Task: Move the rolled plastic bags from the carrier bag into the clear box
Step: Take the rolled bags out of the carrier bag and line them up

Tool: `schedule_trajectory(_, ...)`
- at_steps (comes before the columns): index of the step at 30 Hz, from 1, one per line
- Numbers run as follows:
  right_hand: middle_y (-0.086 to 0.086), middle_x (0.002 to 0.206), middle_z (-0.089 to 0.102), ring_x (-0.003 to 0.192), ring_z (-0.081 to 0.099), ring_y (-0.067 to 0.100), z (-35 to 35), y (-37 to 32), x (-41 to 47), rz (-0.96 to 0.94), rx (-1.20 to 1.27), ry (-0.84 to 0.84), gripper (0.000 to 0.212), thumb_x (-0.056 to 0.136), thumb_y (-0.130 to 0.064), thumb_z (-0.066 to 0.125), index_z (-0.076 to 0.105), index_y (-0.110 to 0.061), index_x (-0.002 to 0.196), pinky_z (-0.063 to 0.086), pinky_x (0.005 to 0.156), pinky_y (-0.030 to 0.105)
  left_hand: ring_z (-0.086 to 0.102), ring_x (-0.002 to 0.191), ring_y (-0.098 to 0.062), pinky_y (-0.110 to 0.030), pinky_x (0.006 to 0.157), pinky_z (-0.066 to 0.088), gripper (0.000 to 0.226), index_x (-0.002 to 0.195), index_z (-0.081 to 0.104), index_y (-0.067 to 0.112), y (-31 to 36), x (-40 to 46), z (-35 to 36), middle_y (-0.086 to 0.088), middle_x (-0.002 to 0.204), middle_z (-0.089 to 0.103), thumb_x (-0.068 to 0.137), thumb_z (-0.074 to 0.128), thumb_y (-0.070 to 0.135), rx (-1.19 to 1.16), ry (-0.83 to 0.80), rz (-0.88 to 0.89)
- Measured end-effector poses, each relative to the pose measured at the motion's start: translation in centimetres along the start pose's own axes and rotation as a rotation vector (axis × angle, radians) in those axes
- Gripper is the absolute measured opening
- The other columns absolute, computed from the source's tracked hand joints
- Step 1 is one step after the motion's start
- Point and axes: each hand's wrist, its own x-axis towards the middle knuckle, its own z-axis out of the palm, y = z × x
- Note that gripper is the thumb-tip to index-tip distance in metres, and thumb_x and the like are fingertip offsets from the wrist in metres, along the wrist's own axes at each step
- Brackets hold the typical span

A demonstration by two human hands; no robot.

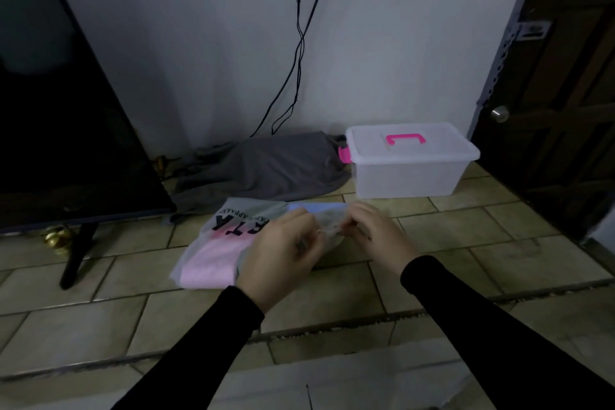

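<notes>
Head view: one carrier bag [226, 243], translucent with black lettering and pink inside, lies at centre floor. Left hand [283, 255] and right hand [374, 231] both pinch its mouth. One lidded clear box [411, 161], pink-handled, at 1 o'clock.

Both hands [327, 240] on carrier bag [226, 243]

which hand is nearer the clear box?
Right. The right hand is just in front of the clear box, slightly to its left; the left hand is farther left, over the carrier bag.
</notes>
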Motion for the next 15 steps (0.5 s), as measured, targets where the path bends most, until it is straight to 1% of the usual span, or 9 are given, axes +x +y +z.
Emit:
schedule_trajectory(2, 0.000, 0.087, 0.058, 0.084, 0.053, 0.013, -0.5, 1.1, 0.3, 0.045, -0.073, -0.054, 0.007, 0.085, -0.017, 0.060, 0.061, -0.012, 0.081, 0.045, 0.074, 0.027, 0.043, 0.057, -0.012, -0.034, 0.050, 0.038, 0.028, 0.064, 0.043, 0.015, -0.2, -0.1, 0.1, 0.003, 0.065, 0.046, 0.088, 0.058, 0.017, 0.001, 0.001, 0.005)
schedule_trajectory(4, 0.001, 0.090, 0.060, 0.087, 0.056, 0.018, -0.9, 2.0, 0.6, 0.097, -0.177, -0.094, 0.002, 0.085, -0.013, 0.063, 0.062, -0.013, 0.083, 0.046, 0.076, 0.032, 0.044, 0.058, -0.014, -0.033, 0.051, 0.039, 0.027, 0.064, 0.045, 0.013, -0.2, -0.2, 0.2, 0.001, 0.065, 0.049, 0.088, 0.057, 0.017, -0.006, -0.006, 0.003)
schedule_trajectory(6, 0.002, 0.092, 0.062, 0.089, 0.057, 0.022, -1.0, 2.8, 1.0, 0.118, -0.279, -0.126, 0.001, 0.084, -0.012, 0.063, 0.062, -0.013, 0.084, 0.042, 0.075, 0.031, 0.046, 0.059, -0.014, -0.032, 0.052, 0.039, 0.026, 0.065, 0.045, 0.013, -0.3, -0.3, 0.2, 0.001, 0.066, 0.050, 0.088, 0.056, 0.018, -0.022, -0.009, 0.007)
schedule_trajectory(11, 0.005, 0.101, 0.058, 0.097, 0.054, 0.024, -0.7, 4.7, 1.8, 0.263, -0.472, -0.243, 0.008, 0.092, -0.022, 0.056, 0.059, -0.016, 0.094, 0.033, 0.072, 0.029, 0.048, 0.061, -0.015, -0.030, 0.053, 0.040, 0.027, 0.064, 0.044, 0.013, -0.4, -0.4, 0.2, -0.001, 0.068, 0.053, 0.087, 0.059, 0.013, -0.076, -0.014, 0.016)
schedule_trajectory(13, 0.007, 0.101, 0.057, 0.097, 0.053, 0.026, -0.9, 5.5, 2.0, 0.264, -0.580, -0.270, 0.008, 0.093, -0.023, 0.052, 0.056, -0.017, 0.096, 0.033, 0.070, 0.030, 0.046, 0.061, -0.011, -0.024, 0.054, 0.038, 0.027, 0.065, 0.042, 0.017, -0.4, -0.5, 0.2, 0.000, 0.068, 0.053, 0.086, 0.058, 0.013, -0.094, -0.015, 0.018)
schedule_trajectory(15, 0.008, 0.100, 0.057, 0.096, 0.054, 0.027, -1.1, 6.1, 2.2, 0.250, -0.650, -0.302, 0.005, 0.093, -0.022, 0.052, 0.053, -0.018, 0.096, 0.036, 0.070, 0.032, 0.045, 0.061, -0.007, -0.020, 0.055, 0.036, 0.028, 0.066, 0.041, 0.022, -0.4, -0.6, 0.1, 0.001, 0.068, 0.054, 0.086, 0.058, 0.013, -0.113, -0.009, 0.021)
